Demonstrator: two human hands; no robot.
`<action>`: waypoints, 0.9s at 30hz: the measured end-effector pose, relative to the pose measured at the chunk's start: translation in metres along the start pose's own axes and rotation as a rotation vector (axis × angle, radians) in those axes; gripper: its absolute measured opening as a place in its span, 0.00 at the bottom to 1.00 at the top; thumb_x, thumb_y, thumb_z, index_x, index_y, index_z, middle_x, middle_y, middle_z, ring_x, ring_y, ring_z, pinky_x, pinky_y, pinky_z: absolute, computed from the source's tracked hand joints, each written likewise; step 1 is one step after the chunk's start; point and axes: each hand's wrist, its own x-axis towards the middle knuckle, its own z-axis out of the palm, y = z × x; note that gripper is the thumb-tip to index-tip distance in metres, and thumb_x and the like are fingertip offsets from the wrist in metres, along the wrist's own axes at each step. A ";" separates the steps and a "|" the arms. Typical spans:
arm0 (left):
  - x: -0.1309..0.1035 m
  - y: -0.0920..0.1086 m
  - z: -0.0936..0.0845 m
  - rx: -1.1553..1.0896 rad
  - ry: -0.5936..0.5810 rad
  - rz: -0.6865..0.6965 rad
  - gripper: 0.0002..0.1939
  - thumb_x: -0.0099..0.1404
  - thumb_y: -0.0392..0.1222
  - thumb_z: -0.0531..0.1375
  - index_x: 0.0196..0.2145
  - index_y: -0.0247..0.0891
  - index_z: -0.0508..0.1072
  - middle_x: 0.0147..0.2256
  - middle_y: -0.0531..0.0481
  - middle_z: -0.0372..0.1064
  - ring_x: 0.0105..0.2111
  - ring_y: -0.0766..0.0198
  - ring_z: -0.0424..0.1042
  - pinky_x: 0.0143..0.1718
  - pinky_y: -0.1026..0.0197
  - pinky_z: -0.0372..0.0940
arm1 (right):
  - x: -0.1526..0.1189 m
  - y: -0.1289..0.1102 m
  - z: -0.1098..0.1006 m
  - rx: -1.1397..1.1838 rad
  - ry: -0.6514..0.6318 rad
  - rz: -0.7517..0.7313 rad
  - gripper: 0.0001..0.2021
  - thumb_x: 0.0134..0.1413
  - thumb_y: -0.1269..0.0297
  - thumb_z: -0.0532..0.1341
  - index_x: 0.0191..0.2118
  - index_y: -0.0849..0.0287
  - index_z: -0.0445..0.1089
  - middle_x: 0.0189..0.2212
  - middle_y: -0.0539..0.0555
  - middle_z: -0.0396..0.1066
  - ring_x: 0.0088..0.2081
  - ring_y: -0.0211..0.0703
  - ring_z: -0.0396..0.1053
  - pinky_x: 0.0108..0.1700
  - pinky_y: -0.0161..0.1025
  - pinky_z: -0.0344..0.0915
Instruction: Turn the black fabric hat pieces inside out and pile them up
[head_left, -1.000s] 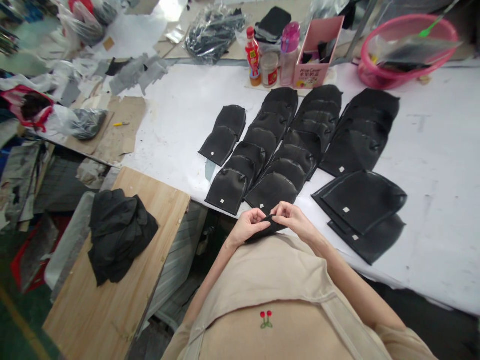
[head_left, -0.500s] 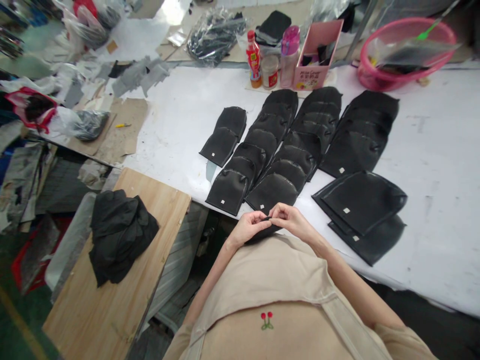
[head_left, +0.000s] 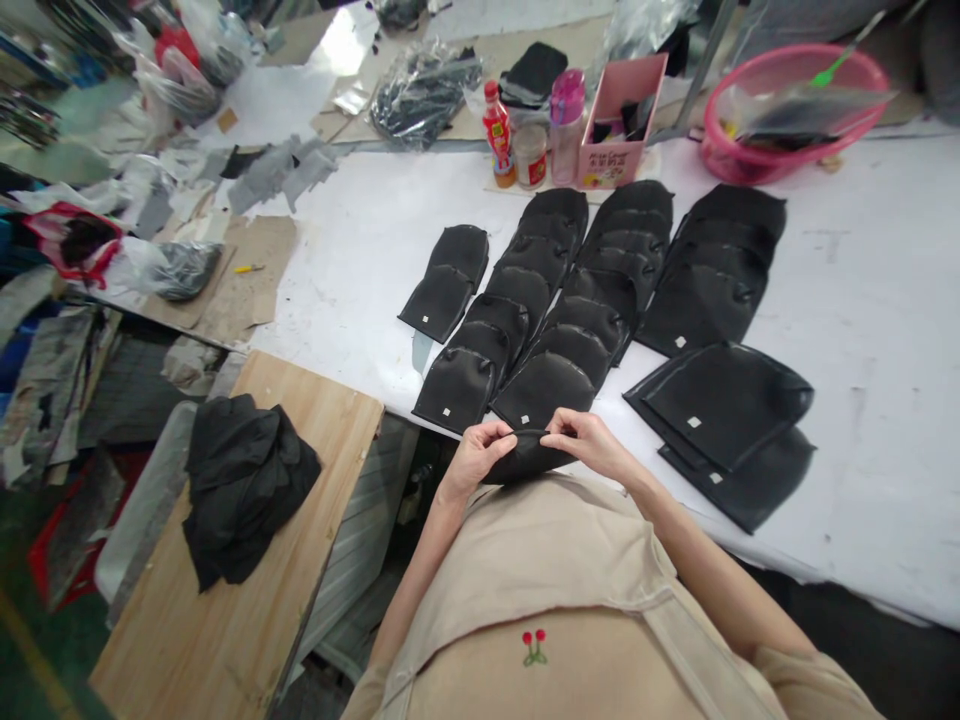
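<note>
Between my two hands, at the table's front edge, is a black leather-like piece (head_left: 529, 458) with a rolled edge on top. My left hand (head_left: 480, 455) pinches that edge at its left part, thumb over fingers. My right hand (head_left: 581, 440) pinches the same edge a short way to the right. The lower part of the piece hangs against my apron (head_left: 555, 540) and is partly hidden. Just beyond my hands, overlapping rows of similar black pieces (head_left: 547, 385) with small white tags lie on the white table (head_left: 337, 260). Two larger-looking black pieces (head_left: 742, 400) overlap at right.
At the back stand a red-capped bottle (head_left: 498, 135), a glass jar (head_left: 530, 155), a pink-lidded bottle (head_left: 568, 125), a pink box (head_left: 619, 150) and a pink basin (head_left: 795, 150). At left, a wooden board (head_left: 300, 500) carries crumpled black cloth (head_left: 244, 490). A yellow cutter (head_left: 246, 269) lies on cardboard.
My hands have moved apart along the edge of the black piece, the left one going leftward. More of the rolled edge shows between them. The view has shifted slightly.
</note>
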 end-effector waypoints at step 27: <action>0.008 -0.001 0.012 -0.378 0.322 0.129 0.14 0.59 0.44 0.60 0.23 0.38 0.60 0.21 0.57 0.55 0.22 0.70 0.54 0.24 0.67 0.51 | 0.024 0.042 -0.003 0.741 0.604 0.299 0.21 0.37 0.44 0.70 0.22 0.59 0.68 0.19 0.48 0.68 0.24 0.39 0.63 0.28 0.34 0.59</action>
